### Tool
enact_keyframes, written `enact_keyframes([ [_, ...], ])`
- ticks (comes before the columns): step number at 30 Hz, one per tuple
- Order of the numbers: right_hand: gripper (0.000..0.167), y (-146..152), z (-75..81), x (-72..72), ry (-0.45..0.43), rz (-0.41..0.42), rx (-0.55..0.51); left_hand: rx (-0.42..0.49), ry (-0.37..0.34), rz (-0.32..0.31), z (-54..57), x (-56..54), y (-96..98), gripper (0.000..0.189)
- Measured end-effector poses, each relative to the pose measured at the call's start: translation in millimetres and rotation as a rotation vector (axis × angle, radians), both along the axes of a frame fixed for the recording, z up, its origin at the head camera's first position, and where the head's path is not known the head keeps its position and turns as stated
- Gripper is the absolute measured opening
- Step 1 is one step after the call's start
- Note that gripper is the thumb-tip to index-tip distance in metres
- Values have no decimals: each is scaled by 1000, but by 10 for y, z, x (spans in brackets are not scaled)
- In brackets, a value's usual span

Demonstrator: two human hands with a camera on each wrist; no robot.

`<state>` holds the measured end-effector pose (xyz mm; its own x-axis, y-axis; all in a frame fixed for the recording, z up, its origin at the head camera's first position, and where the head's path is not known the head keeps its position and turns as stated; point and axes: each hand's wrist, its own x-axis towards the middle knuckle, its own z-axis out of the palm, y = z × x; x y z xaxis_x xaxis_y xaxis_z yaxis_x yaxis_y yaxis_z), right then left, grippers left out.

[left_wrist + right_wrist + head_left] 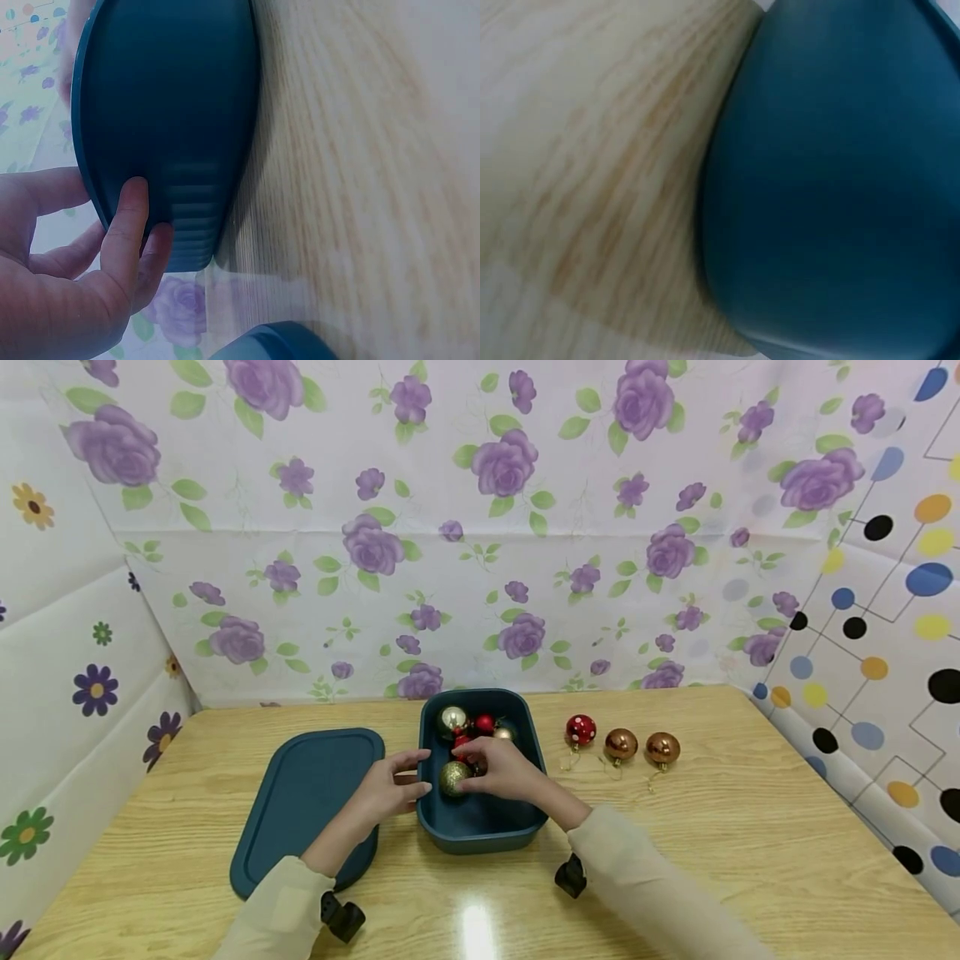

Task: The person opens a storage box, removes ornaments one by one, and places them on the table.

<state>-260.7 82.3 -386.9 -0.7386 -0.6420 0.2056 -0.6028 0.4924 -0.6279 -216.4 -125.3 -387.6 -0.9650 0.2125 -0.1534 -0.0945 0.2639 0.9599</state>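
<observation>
A dark teal box (483, 843) stands on the table with several Christmas balls inside. My left hand (386, 789) holds its left wall, some fingers over the rim and others against the outside; the left wrist view shows this hand (82, 277) close up. Reaching over the right rim, my right hand (506, 768) holds a gold glitter Christmas ball (454, 778) between thumb and fingers, low in the box. Behind it lie a shiny gold ball (453, 722), a red ball (485, 723) and another gold ball (504, 732). In the right wrist view the box wall (832, 187) hides this hand.
A matching teal lid (307, 802) lies flat left of the box. To the right, a red ball with white dots (581, 729) and two copper balls (621, 744) rest on the wooden table (750, 827), their gold strings trailing. A flowered cloth (450, 610) hangs behind.
</observation>
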Motion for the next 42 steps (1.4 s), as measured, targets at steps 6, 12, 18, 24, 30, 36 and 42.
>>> enact_keyframes([
  [6,44,-75,-27,2,74,-13,85,0,6,1,-3,-1,-1,51],
  [12,41,-113,-49,-9,113,-26,144,-1,-3,7,-3,-6,1,50],
  [18,37,-125,-59,-13,124,-38,165,-5,-5,12,-1,-7,7,50],
  [24,36,-135,-58,-11,142,-43,176,-3,-2,12,-3,-9,8,51],
  [30,36,-142,-63,-11,135,-44,174,-3,-1,10,-1,1,6,51],
  [36,37,-86,-53,1,120,-31,117,11,-1,7,-1,8,12,50],
  [42,39,38,13,28,108,-46,52,16,3,8,-5,-1,2,51],
])
